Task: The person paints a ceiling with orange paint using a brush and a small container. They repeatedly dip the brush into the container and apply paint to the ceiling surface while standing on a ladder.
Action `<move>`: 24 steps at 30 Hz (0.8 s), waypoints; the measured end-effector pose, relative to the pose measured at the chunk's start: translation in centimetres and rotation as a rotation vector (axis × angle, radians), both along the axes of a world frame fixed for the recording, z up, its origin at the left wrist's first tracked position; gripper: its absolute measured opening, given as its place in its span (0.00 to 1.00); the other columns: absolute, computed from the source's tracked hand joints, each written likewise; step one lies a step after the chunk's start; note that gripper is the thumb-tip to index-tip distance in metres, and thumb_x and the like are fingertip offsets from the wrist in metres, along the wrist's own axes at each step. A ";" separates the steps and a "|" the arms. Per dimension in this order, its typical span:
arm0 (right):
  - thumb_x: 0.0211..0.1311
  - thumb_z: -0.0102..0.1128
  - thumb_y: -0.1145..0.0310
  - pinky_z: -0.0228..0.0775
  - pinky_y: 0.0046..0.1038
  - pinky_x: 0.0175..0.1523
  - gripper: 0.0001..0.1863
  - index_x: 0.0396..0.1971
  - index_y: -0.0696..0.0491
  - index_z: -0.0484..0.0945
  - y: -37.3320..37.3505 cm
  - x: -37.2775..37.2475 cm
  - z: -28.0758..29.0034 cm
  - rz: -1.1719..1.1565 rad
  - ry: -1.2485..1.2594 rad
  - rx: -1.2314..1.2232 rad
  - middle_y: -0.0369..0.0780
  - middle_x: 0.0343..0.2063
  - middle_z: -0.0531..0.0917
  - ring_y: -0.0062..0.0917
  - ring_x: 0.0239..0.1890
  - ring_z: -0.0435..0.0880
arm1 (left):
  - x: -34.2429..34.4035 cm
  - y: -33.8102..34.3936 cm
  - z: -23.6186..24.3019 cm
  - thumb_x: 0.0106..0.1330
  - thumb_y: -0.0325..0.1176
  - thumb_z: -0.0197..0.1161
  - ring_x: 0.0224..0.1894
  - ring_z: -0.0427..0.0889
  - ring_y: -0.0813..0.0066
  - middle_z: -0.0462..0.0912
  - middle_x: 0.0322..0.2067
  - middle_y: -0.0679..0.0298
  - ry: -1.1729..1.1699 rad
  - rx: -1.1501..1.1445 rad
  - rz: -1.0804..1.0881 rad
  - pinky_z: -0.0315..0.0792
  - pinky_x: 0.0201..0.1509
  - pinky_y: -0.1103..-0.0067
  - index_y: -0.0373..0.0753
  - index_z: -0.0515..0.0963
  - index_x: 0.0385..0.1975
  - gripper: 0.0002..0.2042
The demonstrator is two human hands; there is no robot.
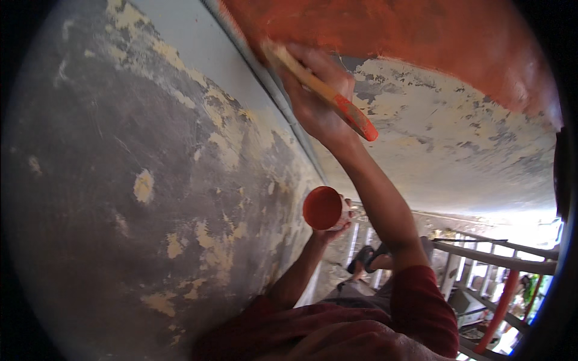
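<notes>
My right hand (310, 114) is raised at the upper middle, its fingers closed round a paintbrush (322, 89) with a wooden handle. Orange-red paint coats the handle's rear end. The brush's head is at the edge of an orange-red painted surface (415, 36), close beside a narrow grey strip (274, 96); its bristles are blurred. Lower down, my left hand (342, 227) grips a light-coloured cup (344, 212) from below and behind. The cup's mouth is turned toward me and shows orange-red paint (322, 207) inside.
A grey wall (120, 222) with flaking cream patches fills the left side. Right of my arm, a bare mottled surface (409, 138) borders the orange-red area. Down at the lower right are pale railings (494, 259) and a red pole (501, 310). A sandalled foot (361, 262) shows below.
</notes>
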State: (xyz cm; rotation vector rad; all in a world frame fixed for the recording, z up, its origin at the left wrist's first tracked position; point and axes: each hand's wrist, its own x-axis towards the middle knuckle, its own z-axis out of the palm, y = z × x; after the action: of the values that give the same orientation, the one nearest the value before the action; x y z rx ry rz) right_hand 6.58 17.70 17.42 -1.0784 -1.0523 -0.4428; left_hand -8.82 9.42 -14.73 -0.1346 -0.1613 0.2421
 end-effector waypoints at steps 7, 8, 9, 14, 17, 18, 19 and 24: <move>0.55 0.67 0.74 0.76 0.28 0.32 0.14 0.43 0.55 0.82 -1.0 0.3 -1.8 0.067 -0.022 -0.156 0.43 0.32 0.85 0.30 0.29 0.85 | -0.4 -0.3 -0.1 0.63 0.51 0.60 0.52 0.74 0.51 0.70 0.55 0.56 0.077 0.037 0.021 0.79 0.43 0.65 0.42 0.67 0.60 0.28; 0.55 0.67 0.74 0.76 0.28 0.31 0.14 0.44 0.55 0.82 -0.9 0.3 -0.6 0.048 -0.043 -0.118 0.43 0.32 0.84 0.30 0.29 0.85 | -0.3 -0.2 -0.4 0.63 0.51 0.61 0.52 0.74 0.51 0.70 0.55 0.56 0.080 0.036 0.011 0.79 0.43 0.65 0.42 0.67 0.60 0.28; 0.55 0.66 0.74 0.76 0.27 0.31 0.14 0.44 0.55 0.82 -0.9 0.2 0.6 0.034 -0.065 -0.085 0.43 0.32 0.84 0.30 0.28 0.85 | -0.3 -0.3 -0.2 0.63 0.51 0.61 0.52 0.74 0.51 0.70 0.55 0.56 0.067 0.034 0.006 0.79 0.44 0.65 0.42 0.67 0.60 0.29; 0.56 0.66 0.75 0.76 0.26 0.33 0.15 0.45 0.55 0.82 0.1 0.7 2.4 -0.024 -0.107 0.111 0.43 0.35 0.85 0.30 0.30 0.85 | -0.4 -0.4 -0.2 0.60 0.57 0.59 0.50 0.72 0.58 0.74 0.50 0.58 0.107 0.087 0.023 0.73 0.39 0.68 0.43 0.72 0.54 0.29; 0.54 0.63 0.77 0.77 0.28 0.38 0.17 0.46 0.52 0.81 -1.7 2.0 0.5 -0.151 -0.122 0.178 0.40 0.38 0.85 0.32 0.35 0.84 | -0.5 -0.1 0.3 0.60 0.56 0.60 0.50 0.71 0.59 0.74 0.50 0.57 0.080 0.067 0.022 0.73 0.40 0.67 0.42 0.73 0.55 0.29; 0.54 0.62 0.77 0.77 0.30 0.39 0.19 0.47 0.50 0.80 -2.9 2.8 -1.0 -0.194 -0.131 0.213 0.39 0.39 0.85 0.33 0.36 0.84 | -0.6 -0.1 0.4 0.60 0.55 0.61 0.50 0.71 0.59 0.74 0.51 0.56 0.070 0.044 0.022 0.74 0.41 0.67 0.42 0.72 0.55 0.29; 0.56 0.61 0.78 0.77 0.29 0.41 0.17 0.48 0.53 0.79 -4.8 3.8 -2.9 -0.230 -0.020 0.197 0.41 0.41 0.84 0.33 0.38 0.84 | -0.7 -0.1 0.5 0.60 0.54 0.61 0.50 0.71 0.58 0.73 0.53 0.56 0.074 0.001 0.007 0.74 0.42 0.66 0.41 0.72 0.56 0.29; 0.64 0.56 0.80 0.76 0.24 0.51 0.14 0.49 0.62 0.74 -12.5 5.0 -4.7 -0.723 0.192 0.198 0.48 0.47 0.81 0.30 0.48 0.81 | -0.7 0.1 -0.5 0.61 0.54 0.62 0.51 0.73 0.52 0.70 0.56 0.55 0.054 0.036 0.053 0.77 0.41 0.66 0.42 0.69 0.59 0.31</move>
State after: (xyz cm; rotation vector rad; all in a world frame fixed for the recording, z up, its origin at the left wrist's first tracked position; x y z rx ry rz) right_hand 11.62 5.23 12.76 -1.2753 -0.4095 -0.9759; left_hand -9.54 9.54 -15.22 -0.0883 -0.1152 0.2952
